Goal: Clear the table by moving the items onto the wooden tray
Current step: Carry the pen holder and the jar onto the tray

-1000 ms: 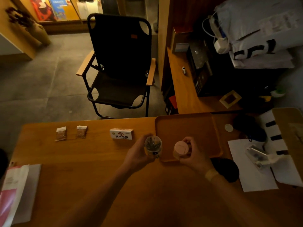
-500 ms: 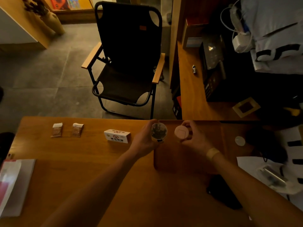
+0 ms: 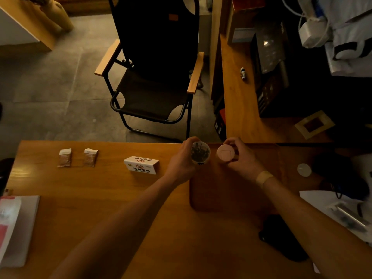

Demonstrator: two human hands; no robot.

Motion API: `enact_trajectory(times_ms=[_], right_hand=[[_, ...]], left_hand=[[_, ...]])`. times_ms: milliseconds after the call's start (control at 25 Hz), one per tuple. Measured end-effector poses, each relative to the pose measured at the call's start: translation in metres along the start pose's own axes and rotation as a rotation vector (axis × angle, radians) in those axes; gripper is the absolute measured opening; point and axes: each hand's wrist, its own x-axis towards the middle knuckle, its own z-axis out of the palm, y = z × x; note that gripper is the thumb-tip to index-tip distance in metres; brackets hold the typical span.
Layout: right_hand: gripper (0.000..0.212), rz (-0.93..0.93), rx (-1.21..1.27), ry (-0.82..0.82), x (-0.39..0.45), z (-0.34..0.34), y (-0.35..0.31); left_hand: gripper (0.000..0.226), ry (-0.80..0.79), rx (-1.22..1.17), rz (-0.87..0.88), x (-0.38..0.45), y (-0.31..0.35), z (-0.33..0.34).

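My left hand point(image 3: 181, 160) grips a clear round jar point(image 3: 200, 153) with dark contents, held over the far left corner of the wooden tray point(image 3: 221, 190). My right hand point(image 3: 240, 158) grips a small round pink container point(image 3: 225, 153) over the tray's far edge, just right of the jar. Whether either item touches the tray I cannot tell. On the table to the left lie a white no-smoking sign block point(image 3: 141, 165) and two small brown sachets point(image 3: 64, 158) point(image 3: 90, 157).
A black folding chair point(image 3: 155, 77) stands beyond the table's far edge. Right of the tray lie a small white disc point(image 3: 304, 169), dark cables, white paper point(image 3: 322, 206) and a black object point(image 3: 281, 238). A booklet point(image 3: 16, 228) lies at the near left.
Both hands carried the jar and the pink container from the tray's near left edge to its far edge. The camera view tilted and shifted with them.
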Motion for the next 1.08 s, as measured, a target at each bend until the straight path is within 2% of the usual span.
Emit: enact_trajectory(times_ms=[480,720,1080], right_hand=[[0.063,0.04,0.042,-0.003,0.004,-0.002,0.016],[0.065,0.035,-0.004,0.111,-0.001,0.008,0.012],[0.063,0.058,0.02,0.147,-0.001,0.013,0.007]], left_hand=[[0.078,-0.013,0.034,0.001,0.009,-0.008,0.009],[0.076,-0.009,0.044,0.029,0.01,-0.009,0.009],[0.075,-0.015,0.048,0.028,0.015,-0.015,0.008]])
